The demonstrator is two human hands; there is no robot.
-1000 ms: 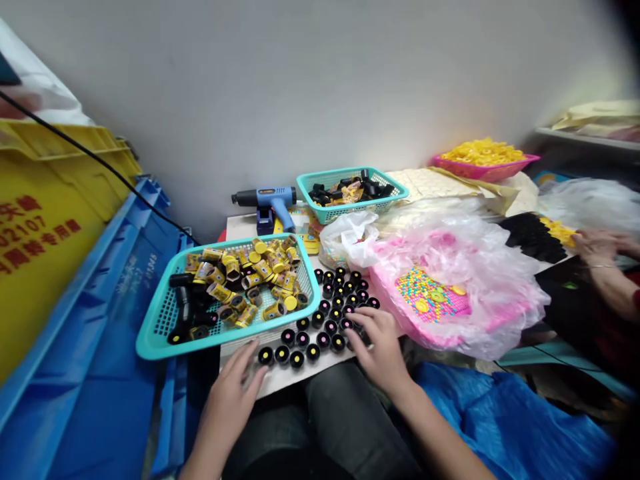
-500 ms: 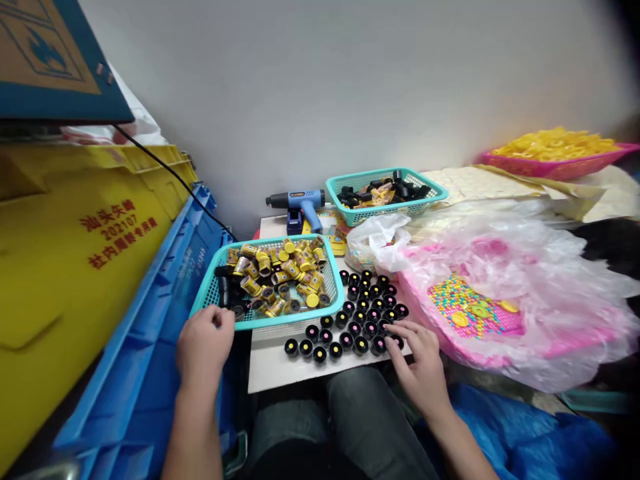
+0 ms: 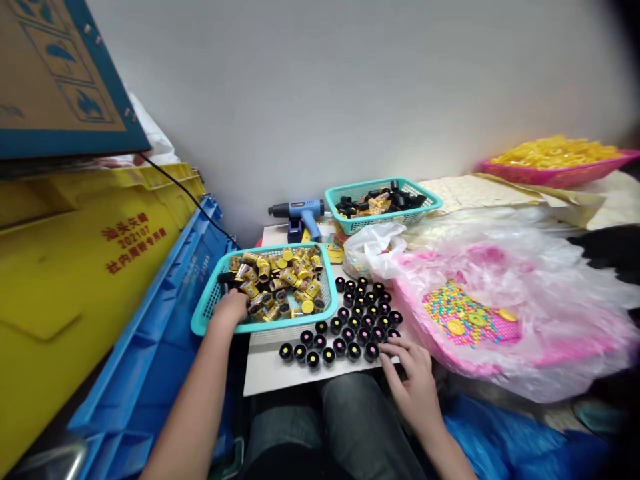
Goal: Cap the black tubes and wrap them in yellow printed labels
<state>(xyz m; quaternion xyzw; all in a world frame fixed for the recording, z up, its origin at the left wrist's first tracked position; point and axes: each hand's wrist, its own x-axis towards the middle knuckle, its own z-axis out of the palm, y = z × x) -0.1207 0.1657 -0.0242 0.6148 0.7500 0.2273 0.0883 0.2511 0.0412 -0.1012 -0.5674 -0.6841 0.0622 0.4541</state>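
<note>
My left hand (image 3: 230,312) reaches over the near left rim of a turquoise basket (image 3: 199,325). Its fingertips are hidden among the black cylinders (image 3: 225,285) inside, so I cannot make out a grip. Yellow-labelled small tubs (image 3: 280,280) fill most of that basket. On the white board (image 3: 280,380) beside it stand several round black cups (image 3: 353,323), each with a yellow or pink dot in its middle. My right hand (image 3: 411,381) lies at the near right edge of this group, fingers apart and fingertips next to the cups.
Behind stand a blue heat gun (image 3: 303,212) and a second turquoise basket (image 3: 385,222) of black parts. To the right, a plastic-wrapped pink tray (image 3: 505,333) holds coloured beads. Blue crates (image 3: 150,353) and a yellow crate (image 3: 75,300) flank the left side.
My left hand has moved forward and right, from the basket's near corner to over its rim among the contents. My right hand stays near the cups. The view has shifted slightly.
</note>
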